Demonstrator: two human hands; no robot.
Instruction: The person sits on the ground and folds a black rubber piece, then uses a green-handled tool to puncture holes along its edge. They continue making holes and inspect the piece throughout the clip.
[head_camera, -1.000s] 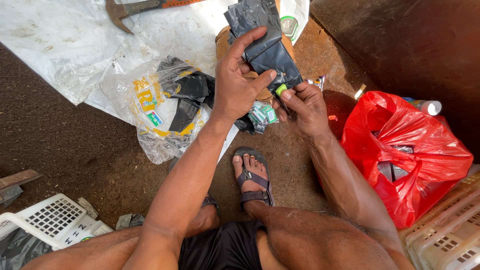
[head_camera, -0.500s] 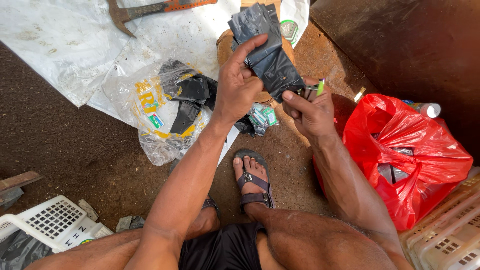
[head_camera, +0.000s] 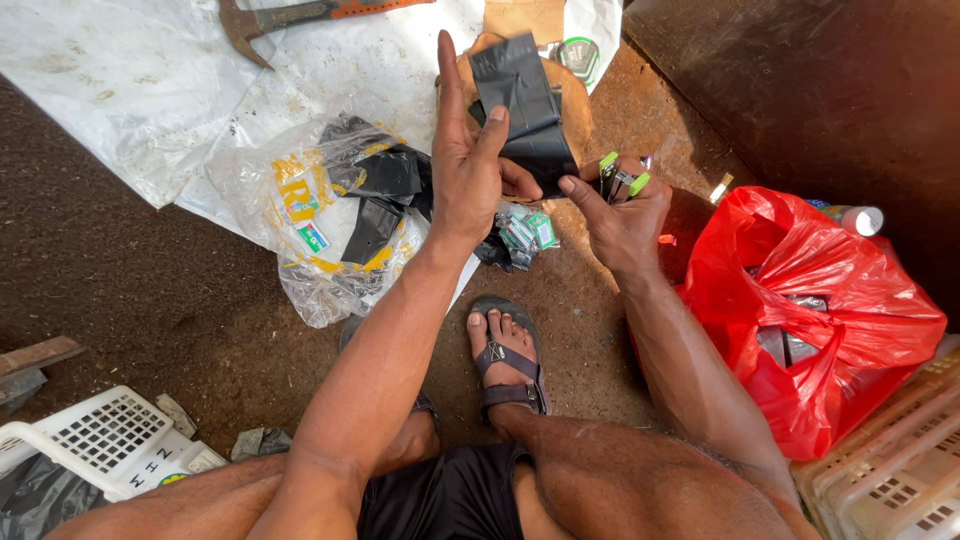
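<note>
head view: left hand (head_camera: 470, 170) and right hand (head_camera: 620, 205) grip black sheet (head_camera: 525, 110).

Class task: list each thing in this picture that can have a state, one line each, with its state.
Black folded sheet: held up by left hand.
Right hand: gripping green-handled tool.
Clear plastic bag: open, lying flat.
Red bag: open, part-filled.

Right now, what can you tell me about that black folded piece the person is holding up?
The black folded piece looks like thin, matte plastic or rubber sheet, creased and doubled over into a rough strip. It is held upright above the ground, the left hand pinching it by thumb and fingers, the right hand touching its lower edge with a fingertip.
</note>
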